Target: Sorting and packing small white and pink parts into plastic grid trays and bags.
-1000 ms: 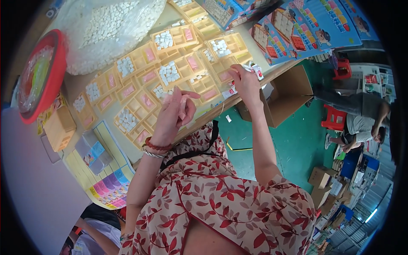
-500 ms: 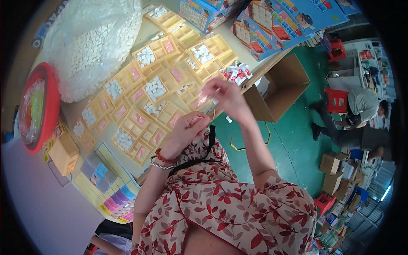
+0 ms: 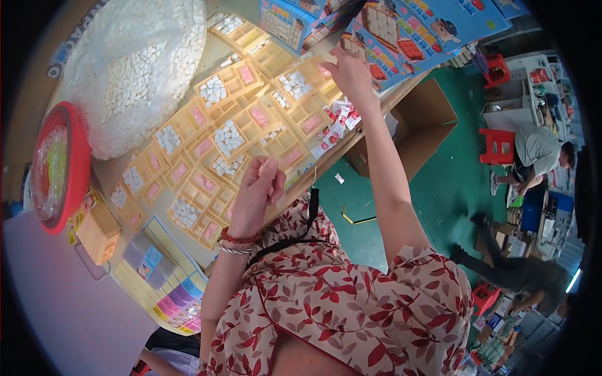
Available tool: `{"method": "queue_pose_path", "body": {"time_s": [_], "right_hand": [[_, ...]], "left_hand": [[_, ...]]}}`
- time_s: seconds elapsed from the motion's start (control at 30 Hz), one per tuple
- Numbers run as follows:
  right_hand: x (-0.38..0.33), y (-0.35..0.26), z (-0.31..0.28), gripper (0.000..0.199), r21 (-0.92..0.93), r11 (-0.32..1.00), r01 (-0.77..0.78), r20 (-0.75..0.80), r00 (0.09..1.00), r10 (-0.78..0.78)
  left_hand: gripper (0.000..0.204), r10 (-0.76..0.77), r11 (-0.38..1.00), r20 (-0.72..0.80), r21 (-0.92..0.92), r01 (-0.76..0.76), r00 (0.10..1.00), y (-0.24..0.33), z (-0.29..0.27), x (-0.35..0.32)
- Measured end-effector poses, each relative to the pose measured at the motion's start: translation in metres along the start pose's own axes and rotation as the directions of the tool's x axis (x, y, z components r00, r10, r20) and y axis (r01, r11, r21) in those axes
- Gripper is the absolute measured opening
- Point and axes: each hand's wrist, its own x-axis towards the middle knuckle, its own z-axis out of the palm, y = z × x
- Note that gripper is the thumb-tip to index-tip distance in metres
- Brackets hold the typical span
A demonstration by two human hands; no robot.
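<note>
My left hand [image 3: 256,189] is raised over the near trays, its fingers curled in against the thumb. Whatever lies inside it, if anything, is hidden. My right hand [image 3: 352,76] reaches to the far right trays, its thumb and forefinger apart, beside a pink packet [image 3: 324,71] at the thumb tip. Cream compartment trays [image 3: 216,205] cover the table, many with white pebble-like pieces [image 3: 229,139] in one compartment and a pink packet [image 3: 259,115] in another. Under my right forearm, at the table edge, lie small red-and-white sachets [image 3: 338,125].
A clear bag of white pieces [image 3: 135,75] lies at the far left, beside a red basin [image 3: 70,169]. Blue printed boxes [image 3: 433,31] stand at the back right. An open carton [image 3: 417,128] sits beyond the table edge. Other people [image 3: 538,150] are at the right.
My hands have parted. The right one moved away to the far trays; the left one shifted slightly left and up. A person at the right has moved downward in the picture.
</note>
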Motion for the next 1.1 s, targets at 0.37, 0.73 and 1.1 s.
{"method": "queue_pose_path", "body": {"time_s": [0.37,0.73,1.1], "right_hand": [[-0.116,-0.112,-0.087,0.008,0.798,0.125,-0.590,0.589,0.807,0.048],[-0.050,0.002,-0.017,0.016,0.559,0.639,-0.527,0.263,0.845,0.466],[-0.085,-0.092,-0.098,0.029,0.769,0.135,-0.625,0.636,0.769,-0.063]], "left_hand": [[0.021,0.159,0.984,-0.170,-0.056,-0.170,0.973,-0.002,0.018,0.018],[0.029,0.173,0.985,-0.074,-0.006,-0.174,0.982,-0.003,0.014,0.015],[0.037,0.323,0.936,-0.067,0.169,-0.308,0.944,0.006,0.006,0.004]]}}
